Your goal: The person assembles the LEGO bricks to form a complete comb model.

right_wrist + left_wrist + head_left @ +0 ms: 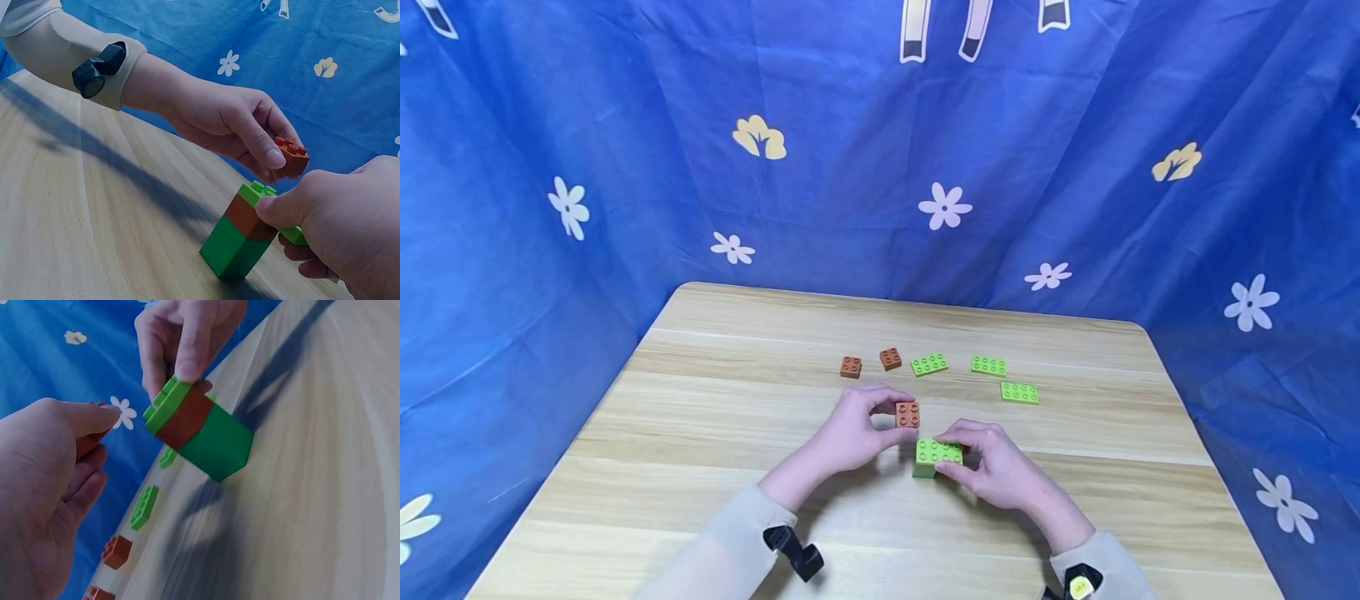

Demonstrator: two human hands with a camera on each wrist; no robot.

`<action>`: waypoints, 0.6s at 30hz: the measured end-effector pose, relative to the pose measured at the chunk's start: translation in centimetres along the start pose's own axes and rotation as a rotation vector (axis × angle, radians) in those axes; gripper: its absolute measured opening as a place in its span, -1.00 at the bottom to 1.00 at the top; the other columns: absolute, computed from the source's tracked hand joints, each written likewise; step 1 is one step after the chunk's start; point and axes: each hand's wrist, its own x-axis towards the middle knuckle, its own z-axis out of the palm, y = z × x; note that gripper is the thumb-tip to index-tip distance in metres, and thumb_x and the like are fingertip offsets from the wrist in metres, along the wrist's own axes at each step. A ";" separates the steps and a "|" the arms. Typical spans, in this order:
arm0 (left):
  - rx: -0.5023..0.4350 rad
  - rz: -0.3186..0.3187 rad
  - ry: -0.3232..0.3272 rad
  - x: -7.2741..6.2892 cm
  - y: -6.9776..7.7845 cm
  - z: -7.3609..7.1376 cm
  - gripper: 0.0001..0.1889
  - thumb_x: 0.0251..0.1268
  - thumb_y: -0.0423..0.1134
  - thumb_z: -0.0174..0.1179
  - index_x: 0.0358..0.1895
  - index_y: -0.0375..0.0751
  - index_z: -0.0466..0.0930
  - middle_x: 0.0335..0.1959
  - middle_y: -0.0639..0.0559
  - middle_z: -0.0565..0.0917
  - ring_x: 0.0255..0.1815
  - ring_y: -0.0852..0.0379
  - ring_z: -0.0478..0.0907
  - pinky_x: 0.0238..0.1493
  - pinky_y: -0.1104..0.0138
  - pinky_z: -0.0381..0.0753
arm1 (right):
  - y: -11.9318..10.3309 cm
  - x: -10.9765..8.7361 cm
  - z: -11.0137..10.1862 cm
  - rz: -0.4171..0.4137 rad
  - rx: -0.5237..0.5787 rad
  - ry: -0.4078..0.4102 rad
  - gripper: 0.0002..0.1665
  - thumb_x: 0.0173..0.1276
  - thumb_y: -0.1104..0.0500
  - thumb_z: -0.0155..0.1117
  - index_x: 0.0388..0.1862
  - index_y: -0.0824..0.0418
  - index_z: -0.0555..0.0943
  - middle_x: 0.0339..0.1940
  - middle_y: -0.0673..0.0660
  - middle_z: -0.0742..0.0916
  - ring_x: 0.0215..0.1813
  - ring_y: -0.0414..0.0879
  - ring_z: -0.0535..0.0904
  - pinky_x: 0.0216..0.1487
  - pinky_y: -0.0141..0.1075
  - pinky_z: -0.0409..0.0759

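Note:
My left hand (pixel 856 429) pinches a small reddish-brown toy building brick (pixel 907 415) between thumb and fingers, studs up. The brick is held just behind a stack, apart from it. The stack has a dark green block (pixel 215 447) at the bottom, a brown layer (pixel 186 419) above it and a light green studded plate (pixel 928 452) on top. With thumb and fingers, my right hand (pixel 996 468) grips the stack's upper part from the right, covering some of the plate. In the right wrist view the held brown brick (pixel 295 161) is above and behind the stack.
Farther back on the wooden table (pixel 737 400) lie two brown bricks, one at left (pixel 851 367) and one beside it (pixel 891 359). To their right are three light green plates (pixel 929 364). A blue patterned cloth (pixel 850 167) hangs around the table's back and sides.

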 end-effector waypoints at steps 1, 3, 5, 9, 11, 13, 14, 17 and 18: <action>-0.013 -0.001 -0.007 0.0 0.1 0.1 -0.54 0.16 -0.30 0.61 0.15 -0.23 0.74 0.04 0.11 0.77 0.02 0.22 0.73 0.20 0.25 0.66 | 0.0 0.0 0.0 0.002 0.000 -0.001 -0.59 0.37 0.15 0.56 0.16 0.22 0.74 -0.03 -0.13 0.78 -0.03 -0.25 0.70 0.03 -0.25 0.71; -0.035 0.000 -0.024 0.0 0.3 0.3 -0.55 0.17 -0.29 0.61 0.14 -0.23 0.75 0.04 0.11 0.77 0.02 0.22 0.73 0.20 0.27 0.66 | 0.0 0.0 -0.1 0.004 -0.001 -0.004 -0.59 0.37 0.15 0.56 0.16 0.21 0.75 -0.03 -0.13 0.78 -0.03 -0.25 0.70 0.03 -0.25 0.71; -0.045 0.002 -0.036 -0.1 0.5 0.4 -0.55 0.18 -0.27 0.60 0.15 -0.23 0.75 0.05 0.12 0.77 0.03 0.21 0.73 0.20 0.27 0.65 | 0.0 0.1 -0.1 0.005 -0.003 -0.007 -0.60 0.38 0.15 0.56 0.16 0.20 0.75 -0.02 -0.13 0.77 -0.04 -0.25 0.70 0.02 -0.26 0.71; -0.015 0.023 -0.055 -0.2 0.6 0.8 -0.57 0.22 -0.17 0.59 0.15 -0.15 0.76 0.06 0.16 0.77 0.05 0.21 0.72 0.20 0.24 0.65 | 0.0 0.1 -0.1 0.008 0.004 -0.009 -0.61 0.38 0.15 0.56 0.15 0.18 0.75 -0.03 -0.13 0.77 -0.07 -0.25 0.69 -0.03 -0.27 0.71; 0.013 0.042 -0.060 -0.2 0.4 1.0 -0.57 0.24 -0.13 0.58 0.15 -0.12 0.77 0.06 0.18 0.77 0.06 0.20 0.72 0.21 0.21 0.65 | 0.0 0.1 -0.1 0.008 0.011 -0.010 -0.62 0.38 0.15 0.56 0.15 0.17 0.75 -0.03 -0.14 0.77 -0.08 -0.26 0.69 -0.05 -0.27 0.71; 0.028 0.057 -0.071 -0.3 0.3 1.3 -0.57 0.24 -0.10 0.58 0.15 -0.11 0.77 0.04 0.21 0.77 0.07 0.21 0.71 0.23 0.20 0.65 | 0.1 0.1 -0.1 0.006 0.018 -0.011 -0.62 0.38 0.15 0.55 0.15 0.15 0.75 -0.04 -0.14 0.77 -0.10 -0.26 0.69 -0.07 -0.26 0.71; 0.025 0.061 -0.079 -0.3 0.2 1.4 -0.57 0.25 -0.09 0.58 0.15 -0.10 0.77 0.03 0.23 0.77 0.07 0.22 0.71 0.23 0.19 0.64 | 0.1 0.1 -0.1 0.004 0.021 -0.010 -0.62 0.39 0.15 0.55 0.15 0.15 0.75 -0.04 -0.14 0.77 -0.11 -0.26 0.69 -0.09 -0.26 0.71; 0.005 0.061 -0.103 -0.4 0.0 1.6 -0.57 0.25 -0.07 0.58 0.15 -0.10 0.78 -0.01 0.27 0.78 0.07 0.24 0.71 0.24 0.20 0.64 | 0.1 0.1 -0.1 -0.002 0.025 -0.009 -0.63 0.39 0.15 0.55 0.15 0.14 0.75 -0.04 -0.15 0.77 -0.09 -0.25 0.69 -0.06 -0.25 0.72; -0.005 0.059 -0.111 -0.4 0.0 1.7 -0.57 0.25 -0.07 0.57 0.15 -0.11 0.78 -0.02 0.27 0.78 0.07 0.24 0.71 0.24 0.20 0.64 | 0.1 0.1 -0.1 -0.003 0.025 -0.009 -0.63 0.39 0.15 0.55 0.15 0.14 0.75 -0.03 -0.15 0.77 -0.08 -0.25 0.70 -0.04 -0.25 0.72</action>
